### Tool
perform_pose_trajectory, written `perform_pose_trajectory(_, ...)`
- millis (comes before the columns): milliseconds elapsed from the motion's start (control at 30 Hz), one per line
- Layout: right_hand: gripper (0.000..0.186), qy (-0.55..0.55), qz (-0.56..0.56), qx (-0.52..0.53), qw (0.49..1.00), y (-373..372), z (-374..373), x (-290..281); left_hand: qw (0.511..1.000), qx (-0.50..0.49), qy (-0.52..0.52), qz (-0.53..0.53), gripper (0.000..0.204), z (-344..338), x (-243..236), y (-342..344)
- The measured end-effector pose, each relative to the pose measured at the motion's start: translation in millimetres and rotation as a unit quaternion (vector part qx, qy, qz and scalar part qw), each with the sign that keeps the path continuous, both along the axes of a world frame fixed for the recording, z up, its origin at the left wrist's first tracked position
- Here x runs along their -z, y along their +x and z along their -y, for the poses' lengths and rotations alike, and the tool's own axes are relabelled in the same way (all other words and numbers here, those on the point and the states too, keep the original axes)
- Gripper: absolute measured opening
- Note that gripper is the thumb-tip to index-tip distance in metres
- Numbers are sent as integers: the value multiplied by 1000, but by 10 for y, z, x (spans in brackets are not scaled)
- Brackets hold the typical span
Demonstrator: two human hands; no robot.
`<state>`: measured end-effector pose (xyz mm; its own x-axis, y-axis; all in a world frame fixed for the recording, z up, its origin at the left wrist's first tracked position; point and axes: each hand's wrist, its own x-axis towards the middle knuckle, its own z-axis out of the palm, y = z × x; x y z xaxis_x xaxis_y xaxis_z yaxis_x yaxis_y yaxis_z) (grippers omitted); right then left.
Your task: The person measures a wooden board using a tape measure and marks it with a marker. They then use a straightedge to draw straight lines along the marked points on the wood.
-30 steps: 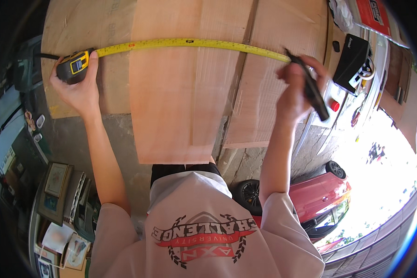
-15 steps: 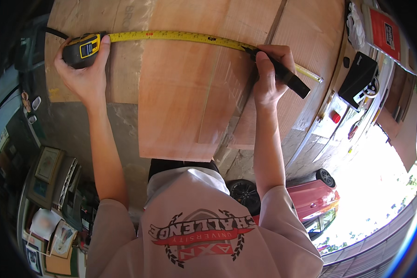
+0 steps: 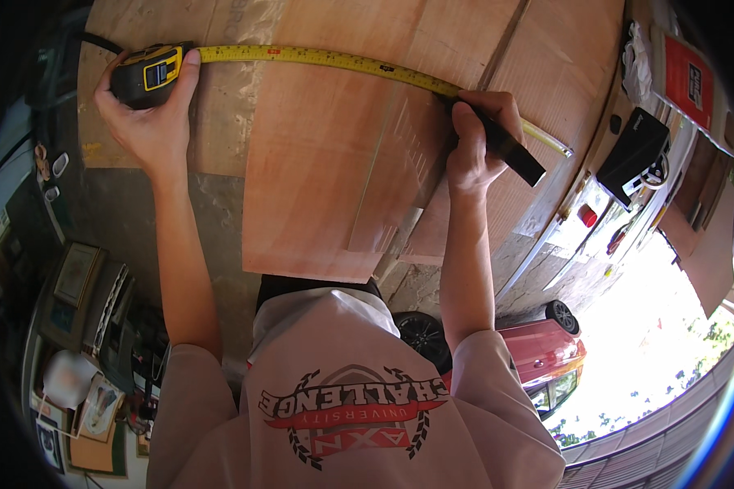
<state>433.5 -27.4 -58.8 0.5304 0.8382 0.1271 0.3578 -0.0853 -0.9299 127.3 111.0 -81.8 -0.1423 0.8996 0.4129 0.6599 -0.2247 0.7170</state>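
A black and yellow tape measure (image 3: 148, 77) is wrapped in my left hand (image 3: 153, 134), with the thumb against the side where the blade comes out. Its yellow blade (image 3: 326, 58) stretches to the right in a slight bow across plywood sheets (image 3: 310, 171). My right hand (image 3: 475, 151) grips a thick black marker (image 3: 512, 148), whose back end points toward lower right. The marker's writing end is at the blade's near edge; whether it touches the wood I cannot tell. Past my right hand, the blade's end (image 3: 561, 148) shows on the wood.
To the right lie a black box (image 3: 632, 155), a red cap (image 3: 586, 215), a white plastic bag (image 3: 638, 69) and a red and white package (image 3: 689, 85). Framed pictures (image 3: 80, 273) and other items crowd the lower left. A red car (image 3: 538, 350) stands outside at lower right.
The view has shifted slightly. My right hand has tilted a little, and the marker's writing end is now more hidden by the fingers. Both hands keep their hold.
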Motion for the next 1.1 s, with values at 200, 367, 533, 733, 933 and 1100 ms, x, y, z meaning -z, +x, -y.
perform_pose_trajectory(200, 12, 3, 19, 10, 1000, 29, -13, 41, 1000, -4, -6, -8, 77, 13, -20, 19)
perform_pose_trajectory(367, 11, -6, 13, 11, 1000, 27, -10, 34, 1000, 9, 1, 16, 77, 2, 10, -6)
perform_pose_trajectory(533, 10, -11, 15, 3, 1000, 5, 0, 21, 999, 8, 11, -40, 78, -15, 28, -64)
perform_pose_trajectory(733, 10, -7, -3, -5, 1000, 6, 11, 32, 1000, 5, 1, 27, 79, -8, 68, -59)
perform_pose_trajectory(933, 10, -11, 10, 1, 1000, -2, 8, 25, 1000, 14, 2, 7, 80, -21, 76, -82)
perform_pose_trajectory(1100, 10, -5, -1, -2, 1000, -8, 2, 4, 1000, 14, 5, -1, 81, -19, 73, -89)
